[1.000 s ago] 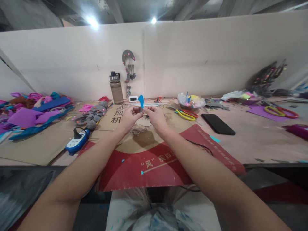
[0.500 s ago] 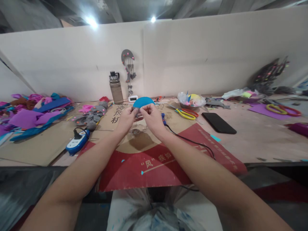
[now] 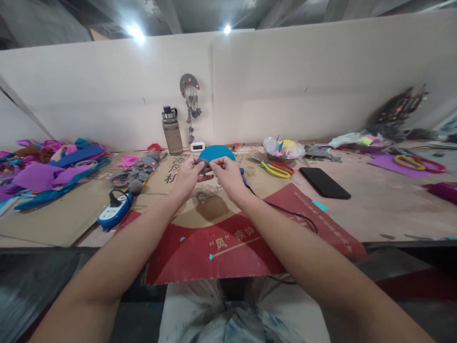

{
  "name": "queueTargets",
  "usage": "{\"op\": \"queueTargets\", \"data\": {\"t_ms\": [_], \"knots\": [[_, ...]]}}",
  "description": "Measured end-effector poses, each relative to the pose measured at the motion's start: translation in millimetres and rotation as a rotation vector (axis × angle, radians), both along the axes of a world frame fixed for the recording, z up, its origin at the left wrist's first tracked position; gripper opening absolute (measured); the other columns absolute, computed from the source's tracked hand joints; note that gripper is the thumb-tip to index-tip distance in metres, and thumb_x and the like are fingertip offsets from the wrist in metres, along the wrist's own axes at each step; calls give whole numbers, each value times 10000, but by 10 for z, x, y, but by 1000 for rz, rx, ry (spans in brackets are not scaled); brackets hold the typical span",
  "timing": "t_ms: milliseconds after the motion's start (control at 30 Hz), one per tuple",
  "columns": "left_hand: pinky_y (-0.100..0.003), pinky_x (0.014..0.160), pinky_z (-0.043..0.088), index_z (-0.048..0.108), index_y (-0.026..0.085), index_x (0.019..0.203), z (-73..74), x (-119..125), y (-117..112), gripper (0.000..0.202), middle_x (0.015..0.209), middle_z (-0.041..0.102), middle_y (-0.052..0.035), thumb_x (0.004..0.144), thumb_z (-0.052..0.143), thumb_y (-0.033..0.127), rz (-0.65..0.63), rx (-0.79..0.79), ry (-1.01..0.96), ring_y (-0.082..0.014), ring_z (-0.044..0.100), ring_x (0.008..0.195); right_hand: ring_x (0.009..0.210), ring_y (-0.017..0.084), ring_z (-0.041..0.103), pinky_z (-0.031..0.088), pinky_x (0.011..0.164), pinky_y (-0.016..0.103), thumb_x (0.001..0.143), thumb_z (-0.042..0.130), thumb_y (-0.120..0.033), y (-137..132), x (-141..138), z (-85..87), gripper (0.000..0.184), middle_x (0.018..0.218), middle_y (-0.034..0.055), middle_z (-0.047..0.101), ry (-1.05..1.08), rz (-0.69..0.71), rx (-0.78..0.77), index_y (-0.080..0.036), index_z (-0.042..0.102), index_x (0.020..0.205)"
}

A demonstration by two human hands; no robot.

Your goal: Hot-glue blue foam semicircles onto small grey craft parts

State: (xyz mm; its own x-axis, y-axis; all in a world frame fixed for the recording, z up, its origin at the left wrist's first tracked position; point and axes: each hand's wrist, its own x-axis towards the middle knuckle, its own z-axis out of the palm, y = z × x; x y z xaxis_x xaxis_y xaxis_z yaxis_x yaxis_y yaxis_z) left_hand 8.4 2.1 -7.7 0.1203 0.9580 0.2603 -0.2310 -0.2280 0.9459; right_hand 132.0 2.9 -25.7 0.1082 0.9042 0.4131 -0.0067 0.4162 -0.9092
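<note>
Both my hands are raised over the middle of the table and pinch the lower edge of a blue felt piece [image 3: 216, 152] shaped like a half disc. My left hand [image 3: 187, 177] grips it from the left, fingers closed. My right hand [image 3: 228, 175] grips it from the right, thumb and forefinger pressed together. The felt stands upright with its flat face turned to me. A small grey bit shows between my fingertips under the felt. Beneath my hands lies a brown and red cardboard sheet [image 3: 228, 238] with printed characters.
A black cable [image 3: 285, 212] runs from behind my right hand across the cardboard. A blue and white power strip [image 3: 114, 211] lies left, with felt scraps [image 3: 46, 171] beyond. A water bottle [image 3: 172, 129], yellow scissors [image 3: 276, 169] and a black phone [image 3: 324, 183] stand further back.
The blue felt piece was edge-on a second ago and has turned to show its broad face. My hands have stayed nearly in place, shifting slightly right.
</note>
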Motion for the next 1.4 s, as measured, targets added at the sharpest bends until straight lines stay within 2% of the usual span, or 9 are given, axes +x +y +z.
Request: {"op": "queueTargets", "data": {"t_ms": [133,300,400,600,867,1067,1200,1400], "knots": [[-229,589,532,594,139,758,17,-41,8,141,796,601,-26,739,680,249,39,47,80,-95,543,677,626,108,494,397,557,229,774,557,-333,8,16,-8,145,666,-24,540,-42,-39,-5,-193,531,746],[-197,556,492,639,134,791,27,-45,5,145,810,637,-45,719,695,247,18,31,49,-100,561,689,610,105,472,378,547,227,780,534,-346,-6,18,-5,157,671,-20,552,-43,-6,2,-193,544,749],[-218,608,505,639,127,761,21,-27,5,112,767,636,-35,720,690,218,11,5,-7,-93,565,663,593,100,458,366,538,226,766,551,-340,-9,22,-3,150,693,-14,572,-45,-14,6,-192,544,751],[-328,799,526,606,117,703,26,9,-6,95,736,639,-35,718,686,167,-4,-9,-86,-125,620,720,572,100,441,359,540,237,756,572,-333,-25,39,29,146,653,-25,545,-47,-75,22,-192,543,733],[-315,771,533,631,108,748,65,25,-55,45,770,659,-60,743,655,145,-11,-30,-54,-140,640,739,596,107,485,390,581,250,769,567,-314,-69,58,79,129,654,-27,565,-16,-95,6,-196,529,733],[-292,757,532,632,117,769,34,15,-25,48,829,673,-70,761,653,160,-39,-9,-83,-139,644,778,605,110,512,400,570,243,767,575,-326,-44,57,57,136,660,-20,578,-6,-86,-26,-193,553,754],[-262,737,531,626,116,772,18,14,-14,37,816,678,-68,780,622,152,-49,-14,-92,-133,644,781,535,84,455,352,500,222,742,598,-321,-11,52,47,138,654,-29,562,63,-57,-48,-189,558,750],[-252,717,529,623,108,780,12,18,-5,90,815,676,-74,760,670,182,-86,-10,-110,-124,642,739,408,46,289,213,399,220,707,621,-300,-41,63,80,144,602,-53,528,254,110,-162,-192,538,753]]}}
